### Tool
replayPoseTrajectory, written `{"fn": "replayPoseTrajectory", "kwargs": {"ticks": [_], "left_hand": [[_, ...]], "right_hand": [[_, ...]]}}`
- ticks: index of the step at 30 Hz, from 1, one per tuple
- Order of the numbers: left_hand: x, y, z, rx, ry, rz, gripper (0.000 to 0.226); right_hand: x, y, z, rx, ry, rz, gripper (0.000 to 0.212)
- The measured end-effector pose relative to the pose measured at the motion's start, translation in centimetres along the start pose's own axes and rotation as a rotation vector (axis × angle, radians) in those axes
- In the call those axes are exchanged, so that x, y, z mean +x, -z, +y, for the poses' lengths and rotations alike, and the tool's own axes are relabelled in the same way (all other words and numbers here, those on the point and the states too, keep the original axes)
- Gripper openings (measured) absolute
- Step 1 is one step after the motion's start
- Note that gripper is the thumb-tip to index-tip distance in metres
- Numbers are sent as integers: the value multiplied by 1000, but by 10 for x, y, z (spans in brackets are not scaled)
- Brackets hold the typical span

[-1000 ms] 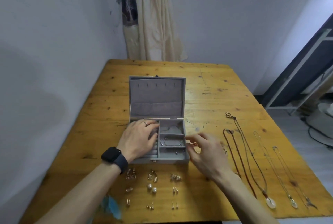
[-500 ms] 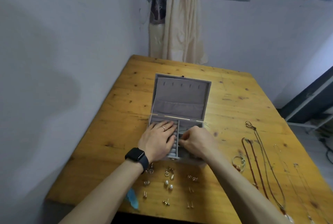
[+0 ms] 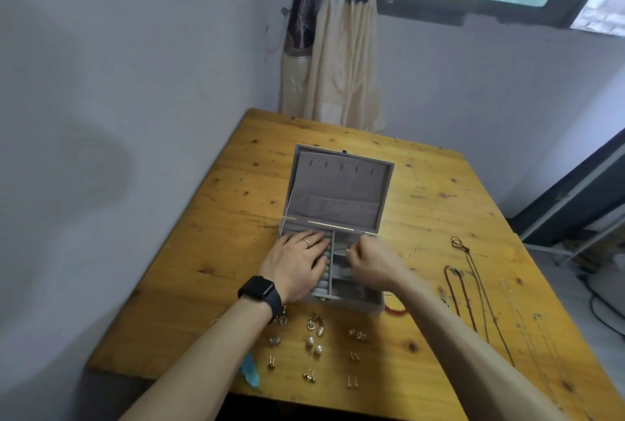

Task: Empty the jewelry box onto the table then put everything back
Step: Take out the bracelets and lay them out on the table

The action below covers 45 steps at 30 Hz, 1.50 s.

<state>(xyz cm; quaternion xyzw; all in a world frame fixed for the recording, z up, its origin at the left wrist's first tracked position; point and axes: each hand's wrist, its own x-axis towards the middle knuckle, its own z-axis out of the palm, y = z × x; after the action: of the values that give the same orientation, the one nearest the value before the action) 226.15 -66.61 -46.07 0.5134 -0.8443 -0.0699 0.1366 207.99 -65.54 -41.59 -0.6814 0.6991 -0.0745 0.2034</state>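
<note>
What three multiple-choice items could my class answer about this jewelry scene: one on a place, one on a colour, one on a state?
1. Where do the long necklaces lie relative to the jewelry box?
A) inside it
B) on the table, to its right
C) to its left

2. What colour is the watch on the left wrist?
A) black
B) white
C) red

3. How is the lid?
A) shut
B) taken off
C) open, standing up

Key: 1 B, they stretch over the wood beside the box; 2 A, band and face are both black; 3 C, its grey lining faces the camera.
</note>
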Motion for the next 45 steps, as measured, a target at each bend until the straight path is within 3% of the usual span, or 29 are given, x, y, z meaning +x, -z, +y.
{"fn": "replayPoseTrajectory", "kwargs": {"ticks": [3,5,13,17,23,29,38,45], "left_hand": [[0,1,1,-25,-4,5,50],[0,4,1,-39,-10,-2,49],[21,39,26,-40,-192,2,26],[35,42,51,-62,-186,-124,31],[40,28,83,-299,-144,-279,51],[40,17,101,-305,-143,-196,28],[28,39,82,-714,-58,-199,15],[9,60,74,-695,-31,-175,11]], "right_hand": [[-19,23,16,509,-96,82,17],[-30,34,24,692,-117,156,14],[-65,40,45,991,-72,311,9],[-75,37,54,1100,-95,303,11],[-80,44,62,1175,-75,291,12],[-83,53,69,1199,-43,289,14],[-96,42,96,1054,-232,453,12],[-141,26,95,1037,-198,379,9]]}}
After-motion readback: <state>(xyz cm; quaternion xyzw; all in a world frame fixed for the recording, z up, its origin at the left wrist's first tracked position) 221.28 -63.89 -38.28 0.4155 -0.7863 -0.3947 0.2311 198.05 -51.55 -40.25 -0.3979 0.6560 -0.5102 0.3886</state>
